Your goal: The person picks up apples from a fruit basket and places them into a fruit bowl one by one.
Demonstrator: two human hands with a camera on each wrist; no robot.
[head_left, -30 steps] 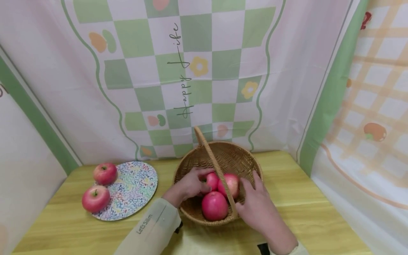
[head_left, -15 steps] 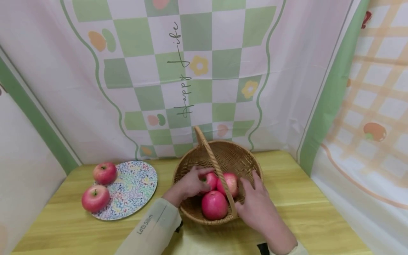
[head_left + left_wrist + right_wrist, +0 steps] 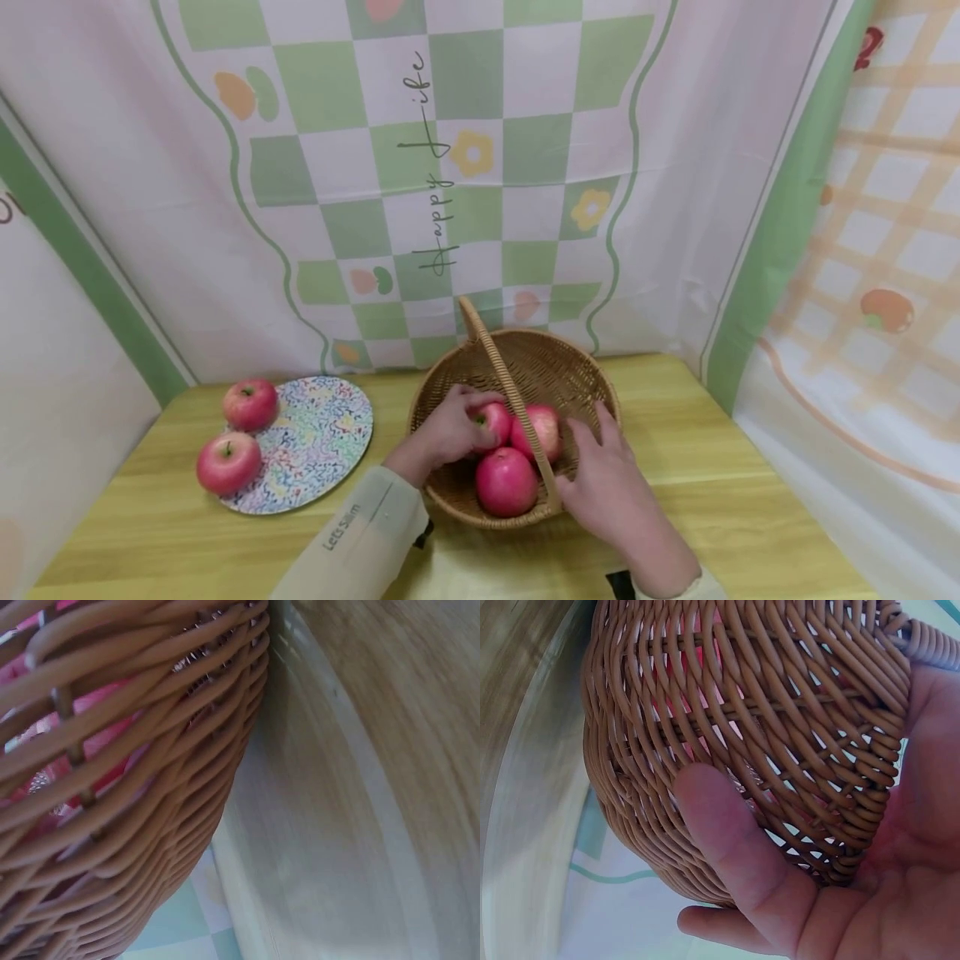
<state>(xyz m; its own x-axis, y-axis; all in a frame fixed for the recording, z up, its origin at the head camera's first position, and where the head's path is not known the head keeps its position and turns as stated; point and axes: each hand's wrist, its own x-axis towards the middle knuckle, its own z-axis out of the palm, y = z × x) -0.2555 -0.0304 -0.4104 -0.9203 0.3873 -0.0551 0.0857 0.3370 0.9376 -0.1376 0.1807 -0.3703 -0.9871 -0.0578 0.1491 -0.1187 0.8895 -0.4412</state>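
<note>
Inside a round wicker basket [image 3: 555, 367] with an arched handle, my left hand [image 3: 450, 427] holds a red apple [image 3: 497, 422], fingers over its top and thumb at its near side. Two more apples lie against it: a pinkish one [image 3: 542, 433] beyond the handle and a deep red one [image 3: 507, 483] at the front. My right hand [image 3: 609, 483] grips the basket's right rim beside the handle's foot. In the right wrist view, fingers [image 3: 735, 840] press on the outside of the woven wall. The left wrist view shows mostly the basket's outer weave [image 3: 150, 787], with red fruit behind it.
To the left, a round speckled board [image 3: 322, 442] lies on the wooden table [image 3: 420, 567]. Two red apples, one behind [image 3: 251, 404] and one in front [image 3: 229, 463], sit at its left edge. A checked cloth [image 3: 465, 208] hangs close behind the basket.
The left hand's fingers have shifted slightly on the apple, so a little more of it shows. The right hand and basket stay in place; the head view has drifted a little.
</note>
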